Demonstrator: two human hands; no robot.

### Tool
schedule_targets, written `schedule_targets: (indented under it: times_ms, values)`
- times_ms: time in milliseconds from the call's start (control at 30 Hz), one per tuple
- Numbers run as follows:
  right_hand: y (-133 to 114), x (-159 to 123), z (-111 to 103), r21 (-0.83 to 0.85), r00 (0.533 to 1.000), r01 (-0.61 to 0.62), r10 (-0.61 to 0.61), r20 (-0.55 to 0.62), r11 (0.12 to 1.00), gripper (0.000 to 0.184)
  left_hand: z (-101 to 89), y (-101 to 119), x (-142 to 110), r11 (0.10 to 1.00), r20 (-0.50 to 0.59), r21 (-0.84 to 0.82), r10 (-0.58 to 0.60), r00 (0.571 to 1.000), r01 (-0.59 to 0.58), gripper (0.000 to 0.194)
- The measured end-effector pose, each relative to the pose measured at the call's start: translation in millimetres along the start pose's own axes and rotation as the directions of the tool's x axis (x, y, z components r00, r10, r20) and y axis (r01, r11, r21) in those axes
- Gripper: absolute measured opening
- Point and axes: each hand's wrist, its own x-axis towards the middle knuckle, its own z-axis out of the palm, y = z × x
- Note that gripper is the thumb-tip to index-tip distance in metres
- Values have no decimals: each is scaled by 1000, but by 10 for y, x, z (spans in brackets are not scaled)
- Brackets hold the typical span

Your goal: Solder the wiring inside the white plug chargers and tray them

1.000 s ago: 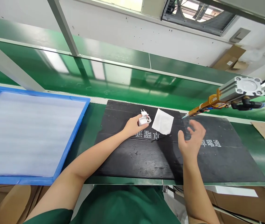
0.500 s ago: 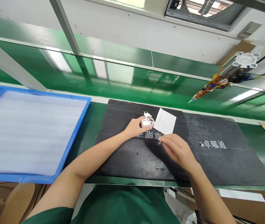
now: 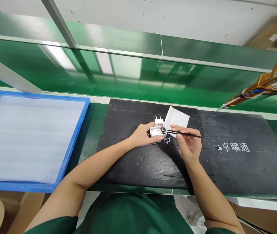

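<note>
Between thumb and fingers, my left hand (image 3: 142,135) grips a small white charger housing (image 3: 156,131) that lies open. A white two-pin plug piece (image 3: 159,121) sits at its far side, with thin wires running at the joint. My right hand (image 3: 189,143) is closed around dark tweezers (image 3: 187,134), whose tips point left and reach the wires at the housing's right end. Whether the tips pinch a wire I cannot tell. Behind the tweezers a white sheet of paper (image 3: 178,117) lies on the black mat (image 3: 138,165), partly covered by my right fingers.
A blue-rimmed tray (image 3: 71,146) with a white liner stands on the left. At the upper right, a dispenser with a fine needle (image 3: 235,100) hangs over the bench. Small white bits (image 3: 219,148) lie on the right-hand mat, beside the printed characters.
My right hand has moved up and now holds tweezers at the housing's wires. The view has shifted, bringing the dispenser further right. My left hand keeps hold of the housing.
</note>
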Motion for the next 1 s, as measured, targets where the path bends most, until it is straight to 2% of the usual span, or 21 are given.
schedule_targets:
  times_ms: [200, 400, 633, 833, 1000]
  values:
    - [-10, -1, 35, 33, 998, -23, 21, 51, 999, 18, 10, -3, -11, 998, 22, 53, 28, 999, -29, 35]
    - [-56, -2, 37, 29, 999, -40, 39, 19, 999, 16, 3, -7, -13, 999, 18, 49, 15, 1000, -16, 38]
    - [-40, -15, 38, 34, 1000, -25, 24, 17, 999, 18, 5, -36, -22, 996, 8, 39, 80, 997, -80, 41]
    - [-49, -23, 30, -13, 999, -33, 34, 28, 999, 16, 4, -45, -21, 996, 19, 82, 33, 999, -34, 40]
    - [-56, -11, 33, 0, 999, -43, 43, 25, 999, 15, 5, -49, -20, 996, 25, 80, 46, 999, -48, 39]
